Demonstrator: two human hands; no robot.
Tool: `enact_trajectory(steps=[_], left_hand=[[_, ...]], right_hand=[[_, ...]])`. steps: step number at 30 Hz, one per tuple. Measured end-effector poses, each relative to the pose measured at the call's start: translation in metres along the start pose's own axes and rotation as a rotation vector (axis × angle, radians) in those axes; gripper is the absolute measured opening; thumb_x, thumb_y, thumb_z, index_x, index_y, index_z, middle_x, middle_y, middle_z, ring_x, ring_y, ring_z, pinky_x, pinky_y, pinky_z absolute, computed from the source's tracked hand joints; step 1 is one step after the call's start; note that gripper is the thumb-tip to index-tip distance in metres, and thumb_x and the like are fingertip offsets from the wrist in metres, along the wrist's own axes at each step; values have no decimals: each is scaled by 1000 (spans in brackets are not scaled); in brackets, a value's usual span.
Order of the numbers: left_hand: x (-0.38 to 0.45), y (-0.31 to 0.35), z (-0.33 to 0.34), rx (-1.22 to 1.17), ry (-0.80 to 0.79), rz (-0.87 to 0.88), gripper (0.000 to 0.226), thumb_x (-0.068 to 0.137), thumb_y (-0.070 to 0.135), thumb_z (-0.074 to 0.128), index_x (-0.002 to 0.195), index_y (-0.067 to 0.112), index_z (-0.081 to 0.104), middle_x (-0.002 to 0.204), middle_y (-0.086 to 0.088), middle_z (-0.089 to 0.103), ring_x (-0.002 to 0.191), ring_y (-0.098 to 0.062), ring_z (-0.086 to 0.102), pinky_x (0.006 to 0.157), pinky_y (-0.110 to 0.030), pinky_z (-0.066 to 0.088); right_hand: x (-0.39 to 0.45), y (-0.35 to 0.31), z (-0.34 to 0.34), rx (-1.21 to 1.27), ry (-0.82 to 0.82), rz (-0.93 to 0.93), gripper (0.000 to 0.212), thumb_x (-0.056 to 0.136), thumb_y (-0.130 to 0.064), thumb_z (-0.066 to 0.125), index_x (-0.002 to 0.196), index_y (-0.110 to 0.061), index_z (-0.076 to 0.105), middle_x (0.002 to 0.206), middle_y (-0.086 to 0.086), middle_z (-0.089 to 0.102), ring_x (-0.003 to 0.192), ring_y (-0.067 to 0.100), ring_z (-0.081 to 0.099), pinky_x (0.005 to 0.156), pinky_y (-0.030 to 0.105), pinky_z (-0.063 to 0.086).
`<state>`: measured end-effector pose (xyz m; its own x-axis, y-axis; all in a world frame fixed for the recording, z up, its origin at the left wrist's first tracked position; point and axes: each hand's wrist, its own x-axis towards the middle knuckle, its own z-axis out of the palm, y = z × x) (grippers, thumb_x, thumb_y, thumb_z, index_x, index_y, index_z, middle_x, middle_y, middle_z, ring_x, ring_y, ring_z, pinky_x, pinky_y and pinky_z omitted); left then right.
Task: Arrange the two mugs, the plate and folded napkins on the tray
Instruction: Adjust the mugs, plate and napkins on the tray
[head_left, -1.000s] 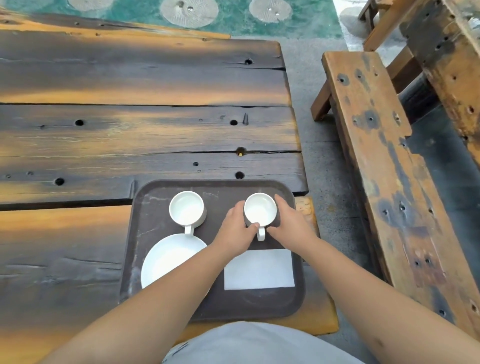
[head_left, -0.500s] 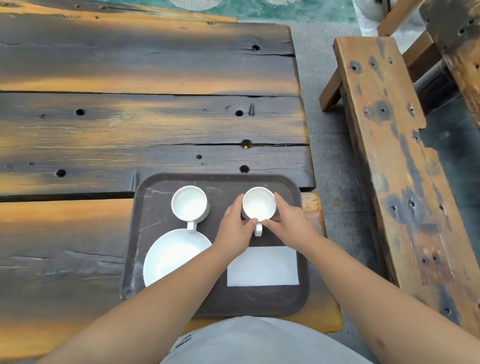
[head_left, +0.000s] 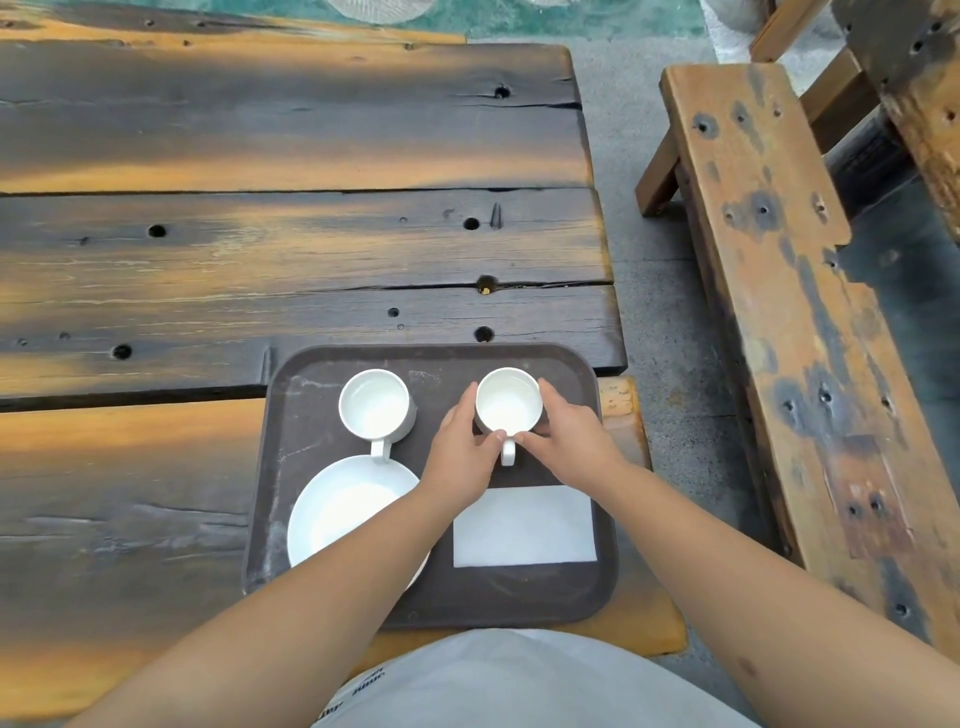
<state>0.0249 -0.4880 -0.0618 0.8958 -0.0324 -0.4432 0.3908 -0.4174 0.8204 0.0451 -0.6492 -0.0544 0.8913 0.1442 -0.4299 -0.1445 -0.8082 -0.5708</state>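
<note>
A dark brown tray (head_left: 524, 603) lies at the near edge of the wooden table. On its far right stands a white mug (head_left: 509, 402), handle toward me. My left hand (head_left: 462, 457) cups its left side and my right hand (head_left: 569, 444) cups its right side. A second white mug (head_left: 375, 404) stands at the tray's far left, handle toward me. Below it sits a white plate (head_left: 348, 512), partly hidden by my left forearm. A folded white napkin (head_left: 524, 527) lies flat at the tray's near right.
The table (head_left: 291, 249) of dark, worn planks stretches away to the far and left. A wooden bench (head_left: 789, 322) runs along the right, across a strip of grey floor. The tray's near right corner overhangs a short board at the table's edge.
The view has shifted slightly. Both hands stay around the right mug, which has been nudged a little farther from me on the tray.
</note>
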Motion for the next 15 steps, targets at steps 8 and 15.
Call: enact_trajectory(steps=[8, 15], left_hand=[[0, 1, 2, 43, -11, -31, 64, 96, 17, 54, 152, 30, 25, 144, -1, 43, 118, -16, 53, 103, -43, 44], [-1, 1, 2, 45, -19, -25, 65, 97, 18, 54, 152, 32, 23, 143, -2, 42, 110, -18, 60, 101, -42, 47]], right_hand=[[0, 2, 3, -14, -1, 18, 70, 90, -36, 66, 144, -25, 24, 120, 8, 66, 101, 26, 65, 79, 40, 56], [0, 2, 1, 3, -15, -8, 67, 90, -34, 66, 143, -24, 26, 121, 9, 65, 103, 27, 65, 83, 45, 56]])
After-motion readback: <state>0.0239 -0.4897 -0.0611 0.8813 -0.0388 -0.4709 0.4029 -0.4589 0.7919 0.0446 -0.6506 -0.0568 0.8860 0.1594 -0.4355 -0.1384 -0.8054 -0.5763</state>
